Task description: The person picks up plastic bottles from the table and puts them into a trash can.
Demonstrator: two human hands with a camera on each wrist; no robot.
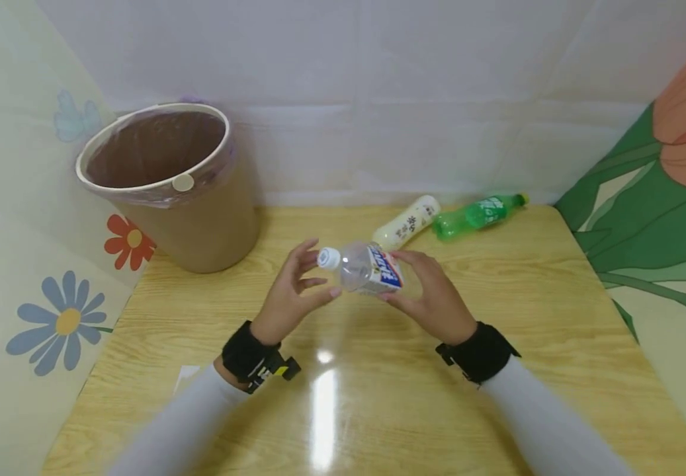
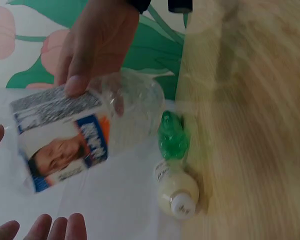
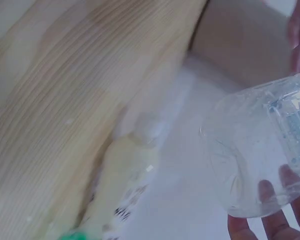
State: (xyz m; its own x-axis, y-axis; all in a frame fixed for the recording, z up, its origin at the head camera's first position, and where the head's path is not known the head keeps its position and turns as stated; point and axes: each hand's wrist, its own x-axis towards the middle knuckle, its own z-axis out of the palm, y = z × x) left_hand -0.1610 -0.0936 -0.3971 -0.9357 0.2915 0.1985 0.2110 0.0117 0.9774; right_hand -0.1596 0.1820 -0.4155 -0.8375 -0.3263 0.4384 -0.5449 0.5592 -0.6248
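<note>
A clear plastic bottle (image 1: 357, 270) with a white cap and a blue, white and red label is held tilted above the table, its cap toward the left. My right hand (image 1: 436, 299) grips it around the label and lower part, thumb on the near side. Around the cap end, my left hand (image 1: 286, 291) is spread, its fingers beside the white cap. In the left wrist view the left fingertips (image 2: 76, 227) stand apart from the bottle. The right wrist view shows the right fingers (image 3: 275, 220) along the bottle's see-through base.
A brown bin (image 1: 212, 225) with a plastic liner stands at the back left. By the back wall lie a cream bottle (image 1: 407, 222) and a green bottle (image 1: 479, 215) with a yellow cap. A white scrap (image 1: 186, 373) lies near my left forearm on the wooden table (image 1: 557, 317).
</note>
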